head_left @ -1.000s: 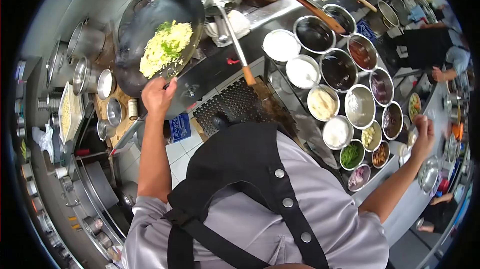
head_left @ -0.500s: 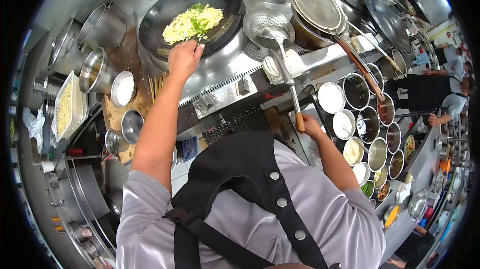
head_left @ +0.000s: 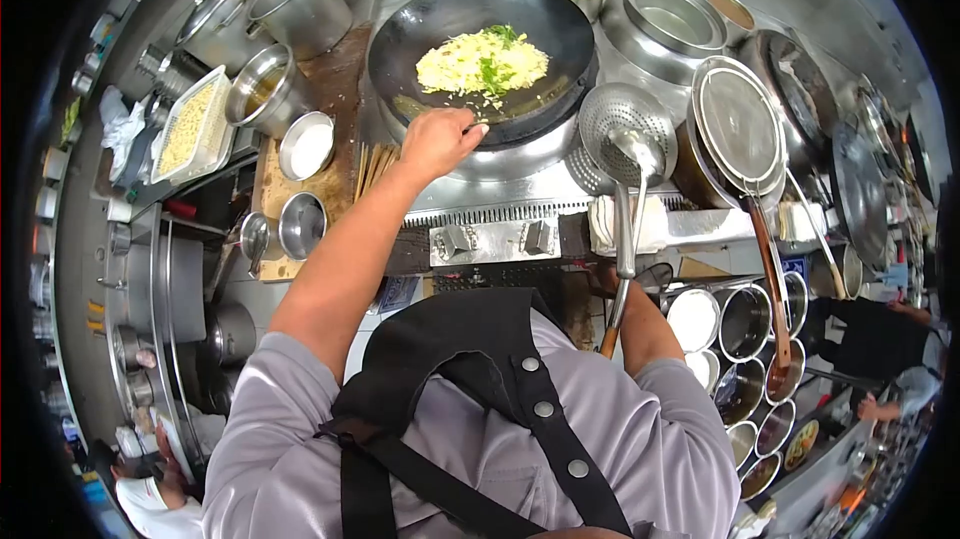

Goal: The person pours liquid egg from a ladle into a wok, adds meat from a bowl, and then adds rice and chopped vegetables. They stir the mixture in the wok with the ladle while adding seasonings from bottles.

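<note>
At the near rim of a black wok (head_left: 400, 59), my left hand (head_left: 440, 142) has its fingers curled onto the edge and its thumb to the right. Pale yellow food with green leaves (head_left: 485, 64), like fried rice, lies in the wok. My right hand (head_left: 606, 280) is in shadow low at the stove front, its fingers mostly hidden behind the handles there. A ladle (head_left: 630, 146) rests in a perforated skimmer (head_left: 600, 119) right of the wok; their handles point back toward me, one ending in wood.
Folded cloths (head_left: 630, 223) lie on the stove edge. Round sieves (head_left: 738, 124) sit over a pot at right, above several seasoning tins (head_left: 745, 322). Pots (head_left: 300, 9) and a white basket (head_left: 190, 134) stand left. A person in a black apron (head_left: 872, 339) is at far right.
My view has swung, so the stove sits further right. My right hand has moved forward from beside the wooden handle end to the stove front. My left hand stays at the wok rim.
</note>
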Demonstrator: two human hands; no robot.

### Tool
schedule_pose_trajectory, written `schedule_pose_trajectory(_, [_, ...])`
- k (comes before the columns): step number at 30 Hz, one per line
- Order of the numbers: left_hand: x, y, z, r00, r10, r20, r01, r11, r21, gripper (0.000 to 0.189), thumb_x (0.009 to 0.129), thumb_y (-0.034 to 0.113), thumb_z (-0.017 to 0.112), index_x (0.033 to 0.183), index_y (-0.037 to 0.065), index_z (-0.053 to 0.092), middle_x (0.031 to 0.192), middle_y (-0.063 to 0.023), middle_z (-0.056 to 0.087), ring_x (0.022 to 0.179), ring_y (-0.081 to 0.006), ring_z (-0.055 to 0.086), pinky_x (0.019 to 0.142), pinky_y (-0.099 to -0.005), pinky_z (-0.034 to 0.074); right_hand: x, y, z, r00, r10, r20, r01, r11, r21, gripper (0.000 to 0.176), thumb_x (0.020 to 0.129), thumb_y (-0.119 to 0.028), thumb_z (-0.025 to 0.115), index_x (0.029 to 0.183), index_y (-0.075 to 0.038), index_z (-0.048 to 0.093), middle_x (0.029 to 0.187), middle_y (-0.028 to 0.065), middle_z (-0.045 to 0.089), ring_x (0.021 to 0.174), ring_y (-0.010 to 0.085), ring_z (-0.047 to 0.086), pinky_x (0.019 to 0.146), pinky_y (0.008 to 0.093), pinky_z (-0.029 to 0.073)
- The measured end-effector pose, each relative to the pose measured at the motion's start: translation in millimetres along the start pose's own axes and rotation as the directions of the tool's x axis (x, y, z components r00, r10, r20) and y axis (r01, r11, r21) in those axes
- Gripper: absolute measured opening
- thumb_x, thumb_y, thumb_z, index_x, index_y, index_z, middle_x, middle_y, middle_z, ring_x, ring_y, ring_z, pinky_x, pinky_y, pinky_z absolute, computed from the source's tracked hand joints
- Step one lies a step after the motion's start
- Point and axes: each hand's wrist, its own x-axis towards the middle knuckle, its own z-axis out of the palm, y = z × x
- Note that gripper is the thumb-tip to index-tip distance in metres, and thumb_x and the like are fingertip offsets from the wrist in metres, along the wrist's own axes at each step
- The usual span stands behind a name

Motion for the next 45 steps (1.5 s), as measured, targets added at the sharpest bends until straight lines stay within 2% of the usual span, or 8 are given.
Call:
schedule_pose_trajectory(22, [4, 11, 3, 1.000, 0.016, -0.018, -0.018, 0.998, -0.064, 0.037, 0.090, 0.038, 0.063, 0.075, 0.004, 0.061, 0.076, -0.0163, 0.065, 0.079, -0.0388, 0.064, 0.071, -0.0498, 0.050, -8, 23, -15, 0.864, 0.482, 0.146, -0.458, 0.632, 0.624, 0.042, 0.102, -0.036, 0.041, 0.122, -0.005, 0.060, 0.103, 0.0157, 0.066, 0.088, 0.0301, 0.064, 0.080, 0.0440, 0.053])
schedule_pose_trajectory(26, [10, 0, -2, 0.994, 0.025, 0.108, -0.014, 0.994, -0.108, 0.039, 0.092, 0.040, 0.062, 0.076, 0.005, 0.062, 0.077, -0.0152, 0.065, 0.079, -0.0376, 0.065, 0.069, -0.0495, 0.050, -70, 1, -51, 0.764, 0.590, 0.261, -0.579, 0.448, 0.681, 0.049, 0.103, -0.049, 0.038, 0.126, -0.011, 0.058, 0.098, 0.0129, 0.064, 0.087, 0.0301, 0.063, 0.074, 0.0480, 0.054])
schedule_pose_trajectory(28, [13, -11, 3, 0.991, 0.059, 0.116, -0.041, 0.987, -0.154, 0.039, 0.093, 0.042, 0.062, 0.077, 0.006, 0.062, 0.078, -0.0145, 0.066, 0.079, -0.0370, 0.065, 0.069, -0.0493, 0.050, -125, -104, -94, 0.766, 0.498, 0.407, -0.478, 0.017, 0.878, 0.065, 0.094, -0.070, 0.042, 0.129, -0.015, 0.051, 0.087, 0.0086, 0.062, 0.068, 0.0282, 0.063, 0.063, 0.0462, 0.053])
schedule_pose_trajectory(30, [12, -15, 6, 0.993, 0.098, 0.070, -0.082, 0.976, -0.202, 0.041, 0.092, 0.044, 0.061, 0.077, 0.007, 0.063, 0.077, -0.0136, 0.066, 0.078, -0.0367, 0.065, 0.068, -0.0489, 0.050, -169, -127, -87, 0.864, 0.400, 0.305, -0.430, 0.272, 0.861, 0.050, 0.099, -0.052, 0.053, 0.131, -0.014, 0.050, 0.084, 0.0071, 0.061, 0.061, 0.0213, 0.060, 0.056, 0.0385, 0.051])
schedule_pose_trajectory(31, [13, -19, 11, 0.992, 0.120, 0.034, -0.109, 0.965, -0.237, 0.043, 0.092, 0.047, 0.061, 0.076, 0.007, 0.062, 0.076, -0.0128, 0.065, 0.077, -0.0362, 0.065, 0.068, -0.0483, 0.050, -177, -143, -84, 0.873, 0.487, 0.008, -0.426, 0.756, 0.496, 0.041, 0.097, -0.025, 0.063, 0.133, -0.012, 0.048, 0.078, 0.0041, 0.057, 0.055, 0.0137, 0.054, 0.048, 0.0295, 0.045])
schedule_pose_trajectory(32, [14, -22, 17, 0.994, 0.100, 0.036, -0.090, 0.971, -0.223, 0.044, 0.092, 0.049, 0.061, 0.076, 0.008, 0.062, 0.076, -0.0121, 0.065, 0.076, -0.0359, 0.065, 0.066, -0.0481, 0.050, -182, -156, -87, 0.801, 0.565, -0.195, -0.446, 0.782, 0.435, 0.048, 0.092, -0.012, 0.066, 0.135, -0.009, 0.046, 0.072, 0.0023, 0.055, 0.051, 0.0119, 0.052, 0.045, 0.0281, 0.043])
schedule_pose_trajectory(40, [14, -13, 20, 1.000, 0.019, -0.011, -0.020, 0.985, -0.172, 0.047, 0.090, 0.050, 0.062, 0.070, 0.008, 0.061, 0.072, -0.0117, 0.064, 0.072, -0.0361, 0.064, 0.063, -0.0489, 0.048, -156, -259, -162, 0.954, 0.293, -0.068, -0.134, 0.615, 0.777, 0.040, 0.097, -0.005, 0.053, 0.136, -0.006, 0.044, 0.073, 0.0013, 0.051, 0.051, 0.0087, 0.047, 0.046, 0.0233, 0.040])
schedule_pose_trajectory(45, [-8, 29, -16, 0.999, 0.043, -0.014, -0.045, 0.968, -0.247, 0.045, 0.090, 0.043, 0.062, 0.063, 0.007, 0.058, 0.065, -0.0131, 0.062, 0.065, -0.0363, 0.063, 0.060, -0.0482, 0.048, -150, -302, -232, 0.985, 0.141, 0.102, -0.172, 0.863, 0.474, 0.056, 0.089, 0.005, 0.053, 0.143, -0.006, 0.045, 0.073, -0.0003, 0.052, 0.049, 0.0058, 0.044, 0.045, 0.0224, 0.036])
